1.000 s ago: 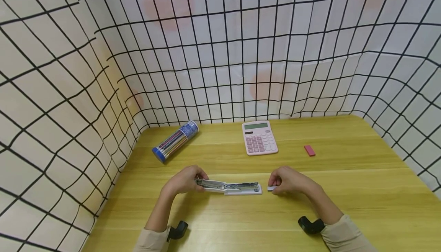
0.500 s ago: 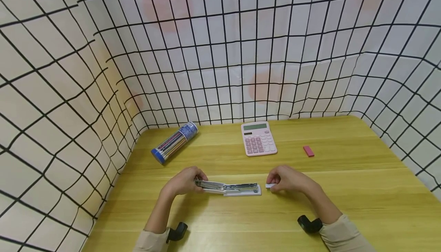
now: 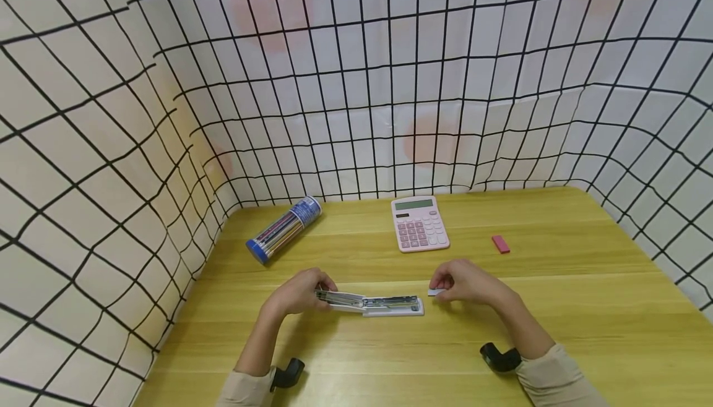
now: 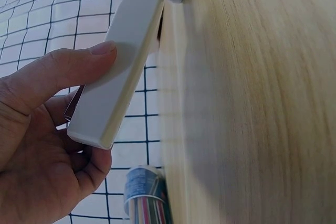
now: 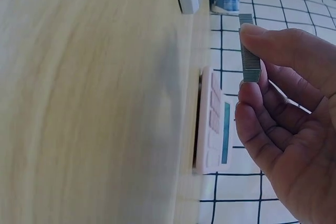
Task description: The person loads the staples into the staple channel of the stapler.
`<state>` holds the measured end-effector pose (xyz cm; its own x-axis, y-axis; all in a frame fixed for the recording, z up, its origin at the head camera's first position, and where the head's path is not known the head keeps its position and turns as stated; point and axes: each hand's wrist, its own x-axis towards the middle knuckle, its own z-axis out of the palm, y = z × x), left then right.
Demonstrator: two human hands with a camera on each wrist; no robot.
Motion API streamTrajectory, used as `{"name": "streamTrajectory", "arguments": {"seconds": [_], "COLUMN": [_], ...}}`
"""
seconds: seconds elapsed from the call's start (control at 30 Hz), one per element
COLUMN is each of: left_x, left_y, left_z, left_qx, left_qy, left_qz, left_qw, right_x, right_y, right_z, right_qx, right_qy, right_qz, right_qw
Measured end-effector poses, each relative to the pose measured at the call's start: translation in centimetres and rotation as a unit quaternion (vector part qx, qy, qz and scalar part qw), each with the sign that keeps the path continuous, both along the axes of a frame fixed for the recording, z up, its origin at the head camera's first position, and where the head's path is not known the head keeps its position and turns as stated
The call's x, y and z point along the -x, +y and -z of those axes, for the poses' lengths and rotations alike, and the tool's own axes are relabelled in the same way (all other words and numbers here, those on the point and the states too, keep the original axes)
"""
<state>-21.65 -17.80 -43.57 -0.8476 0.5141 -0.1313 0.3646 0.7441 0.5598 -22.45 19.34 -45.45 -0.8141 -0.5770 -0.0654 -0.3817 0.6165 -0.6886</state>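
Note:
A white stapler (image 3: 393,312) lies swung wide open on the table, its metal magazine showing. My left hand (image 3: 301,291) grips the end of its raised cover. In the left wrist view, the thumb presses on the outside of the white cover (image 4: 123,66), with fingers curled beneath. Just right of the stapler's base, my right hand (image 3: 468,282) pinches a short strip of staples (image 3: 436,292). That silver strip (image 5: 251,59) stands between thumb and fingertips in the right wrist view, held above the tabletop and apart from the stapler.
A pink calculator (image 3: 420,224) lies behind the stapler. To its right is a small pink-red block (image 3: 501,244). A clear tube of pencils (image 3: 283,230) with a blue end lies at the back left. Grid-patterned cloth (image 3: 356,85) bounds the wooden table (image 3: 356,364).
My right hand has risen slightly and shifted a little left and away from me, carrying the staples. The left hand and stapler have stayed put.

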Motion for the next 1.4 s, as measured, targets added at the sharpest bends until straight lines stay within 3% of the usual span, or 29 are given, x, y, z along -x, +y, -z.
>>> {"name": "streamTrajectory", "arguments": {"seconds": [0.33, 0.67, 1.4], "left_x": [-0.1, 0.0, 0.0], "left_y": [0.1, 0.2, 0.0], "left_z": [0.0, 0.1, 0.2], "left_qx": [0.003, 0.0, 0.0], "left_qy": [0.01, 0.009, 0.004], "left_qz": [0.006, 0.006, 0.002], "left_qw": [0.9999, 0.9999, 1.0], "right_x": [-0.3, -0.2, -0.6], "right_y": [-1.2, -2.2, -3.9], "right_z": [-0.9, -0.7, -0.3], "right_qx": [-0.002, 0.001, 0.003], "right_qy": [0.008, 0.026, 0.022], "right_qz": [-0.007, -0.019, -0.02], "right_qw": [0.9999, 0.9995, 0.9995]}}
